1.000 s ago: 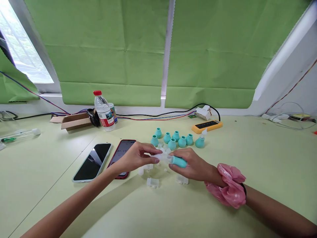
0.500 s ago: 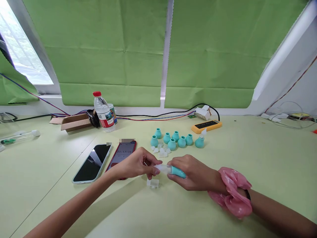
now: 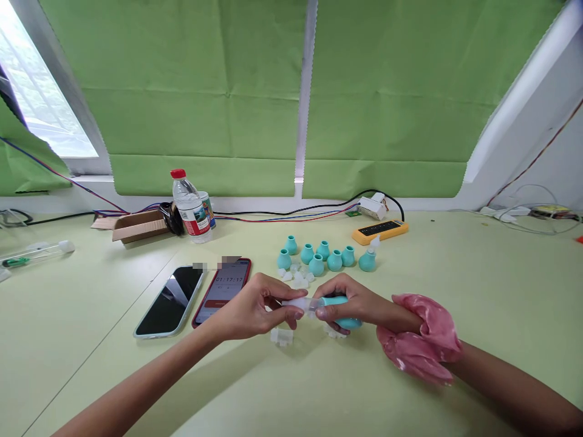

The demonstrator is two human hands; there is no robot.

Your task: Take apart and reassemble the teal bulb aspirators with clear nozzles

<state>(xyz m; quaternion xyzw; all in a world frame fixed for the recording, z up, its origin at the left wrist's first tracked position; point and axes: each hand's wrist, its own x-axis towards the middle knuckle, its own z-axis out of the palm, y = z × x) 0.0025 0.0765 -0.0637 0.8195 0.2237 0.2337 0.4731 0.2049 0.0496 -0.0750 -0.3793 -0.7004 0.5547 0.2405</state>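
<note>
My right hand [image 3: 348, 301] is closed around a teal squeeze bulb [image 3: 350, 324], held on its side with its neck to the left. At the neck sits a clear collar, joined to a translucent pointed nozzle [image 3: 298, 303]. My left hand [image 3: 262, 305] pinches that nozzle between thumb and fingers. Below my left fingers a small translucent plastic fitting [image 3: 282, 337] lies on the table, and another fitting [image 3: 334, 331] shows partly under my right hand. Several teal bulbs [image 3: 316, 265] stand open-necked behind my hands, beside small translucent pieces [image 3: 298, 280]. One bulb [image 3: 367, 260] at the right carries a nozzle.
Two phones lie to the left, one with a dark screen [image 3: 169, 303] and one in a red case showing a timer [image 3: 223, 291]. Along the back are a water bottle [image 3: 192, 209], an open cardboard box [image 3: 140, 225], cables and a yellow-edged device [image 3: 380, 232].
My right hand has shifted slightly right and up, and its fingers have re-gripped, so more of the bulb and the clear collar shows. A fitting beneath that hand has come into view.
</note>
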